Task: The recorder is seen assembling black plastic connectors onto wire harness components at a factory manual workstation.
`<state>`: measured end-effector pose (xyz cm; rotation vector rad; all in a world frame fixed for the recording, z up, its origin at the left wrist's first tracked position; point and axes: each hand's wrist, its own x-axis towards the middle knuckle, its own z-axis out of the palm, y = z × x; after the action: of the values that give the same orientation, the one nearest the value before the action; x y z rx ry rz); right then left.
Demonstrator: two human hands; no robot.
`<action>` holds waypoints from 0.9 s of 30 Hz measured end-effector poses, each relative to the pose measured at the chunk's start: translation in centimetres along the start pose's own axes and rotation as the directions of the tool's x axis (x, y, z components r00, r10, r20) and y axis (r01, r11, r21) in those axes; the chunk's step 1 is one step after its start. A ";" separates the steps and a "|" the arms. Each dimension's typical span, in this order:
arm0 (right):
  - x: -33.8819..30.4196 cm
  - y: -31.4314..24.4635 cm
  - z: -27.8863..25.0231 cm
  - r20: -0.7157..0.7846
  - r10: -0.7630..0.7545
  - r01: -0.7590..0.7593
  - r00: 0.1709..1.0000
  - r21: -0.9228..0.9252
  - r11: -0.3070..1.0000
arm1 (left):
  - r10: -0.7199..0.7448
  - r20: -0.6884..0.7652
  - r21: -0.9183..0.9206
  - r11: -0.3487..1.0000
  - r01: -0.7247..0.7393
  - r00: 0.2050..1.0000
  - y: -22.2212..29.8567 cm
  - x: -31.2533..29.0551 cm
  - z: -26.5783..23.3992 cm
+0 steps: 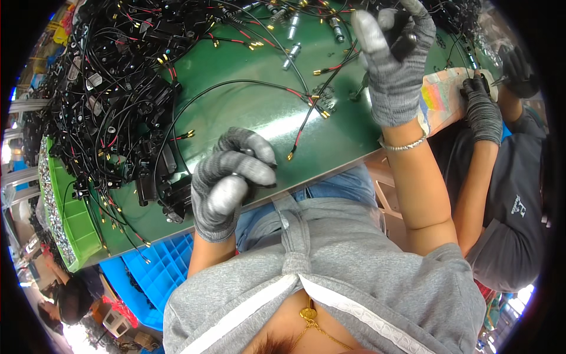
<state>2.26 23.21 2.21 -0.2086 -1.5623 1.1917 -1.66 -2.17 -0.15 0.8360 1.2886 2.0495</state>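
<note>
Left hand (234, 180) by table edge (330, 172), open room rightward

wide fisheye view, bright overall; black vignette rounds off l. & r. sides + corners. strong white glare streaks the green tabletop (230, 112) nr. center, w/ softer sheen around it. heap of black parts (141, 100), upper l., is dark, so fine detail merges. blown-out white patches nr. lower l. & lower r. rim. right hand (392, 65), upper r. of center, looks a bit soft at the raised fingertips (368, 32); left hand (233, 177) shows clear knit texture. green bin (79, 230), far l., bends w/ lens; bkgd. there is small & hazy.
</note>
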 end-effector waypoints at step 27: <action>0.1 0.7 0.4 0.031 -0.041 0.041 0.999 0.012 0.999 | -0.063 -0.021 -0.033 0.997 0.063 0.998 -0.2 0.3 0.4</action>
<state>1.60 23.41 1.75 -0.1503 -1.5793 1.1770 -1.51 -1.66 -0.19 0.7511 1.2746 2.0296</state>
